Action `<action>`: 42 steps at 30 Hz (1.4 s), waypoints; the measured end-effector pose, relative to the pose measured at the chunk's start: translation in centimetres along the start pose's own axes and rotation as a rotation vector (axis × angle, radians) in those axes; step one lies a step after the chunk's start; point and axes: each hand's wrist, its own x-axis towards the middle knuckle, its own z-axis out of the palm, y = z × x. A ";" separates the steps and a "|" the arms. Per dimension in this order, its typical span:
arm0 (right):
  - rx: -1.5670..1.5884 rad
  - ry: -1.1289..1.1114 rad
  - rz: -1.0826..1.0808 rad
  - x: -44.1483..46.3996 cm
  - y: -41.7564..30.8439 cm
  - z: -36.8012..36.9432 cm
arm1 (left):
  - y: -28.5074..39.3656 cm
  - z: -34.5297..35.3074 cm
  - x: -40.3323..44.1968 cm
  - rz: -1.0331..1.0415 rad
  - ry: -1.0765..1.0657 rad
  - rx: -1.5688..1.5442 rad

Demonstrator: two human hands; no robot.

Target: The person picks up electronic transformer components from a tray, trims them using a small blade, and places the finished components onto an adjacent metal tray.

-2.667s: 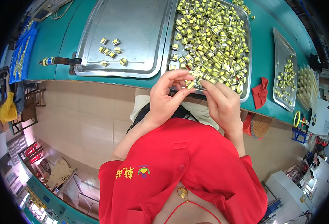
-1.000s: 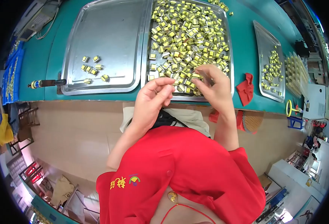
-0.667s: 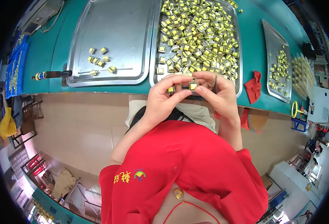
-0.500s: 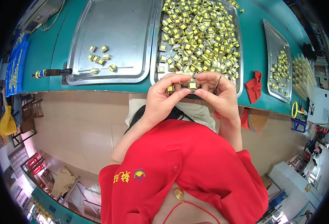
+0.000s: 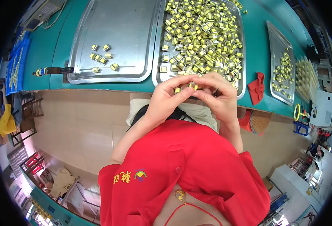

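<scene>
Above the near edge of the work table, my left hand [image 5: 170, 94] and my right hand [image 5: 216, 94] meet fingertip to fingertip. Between their thumbs and fingers is pinched a small transformer [image 5: 194, 86] with a yellow-taped core, partly covered by the thumbs. A second yellow transformer [image 5: 177, 90] shows within the curled fingers of my left hand. A slim dark tool [image 5: 216, 92] lies in my right hand; its kind is not clear. Just beyond the hands, a metal tray [image 5: 156, 71] bears a large heap of similar transformers [image 5: 201, 37].
To the left, another metal tray [image 5: 109, 77] holds several transformers. A dark-handled tool [image 5: 55, 71] lies beside it. At the right are a red cloth [image 5: 256, 88], a smaller tray [image 5: 277, 43] of transformers and a yellow tape ring [image 5: 297, 112]. A blue bin [image 5: 17, 67] stands far left.
The pinched transformer has turned and is now more covered by my thumbs. My right hand has closed in slightly to the left, and its dark tool shows less.
</scene>
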 end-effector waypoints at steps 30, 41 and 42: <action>-0.554 0.033 0.180 -0.8 1.0 -2.5 | -0.3 -0.9 -0.1 0.070 0.064 0.041; -0.404 0.096 0.225 0.0 -0.3 -2.0 | 0.2 -1.1 -0.2 -0.036 0.098 -0.353; -0.252 0.089 0.265 0.0 -0.2 -2.1 | 0.0 -1.2 -0.2 -0.032 0.086 -0.360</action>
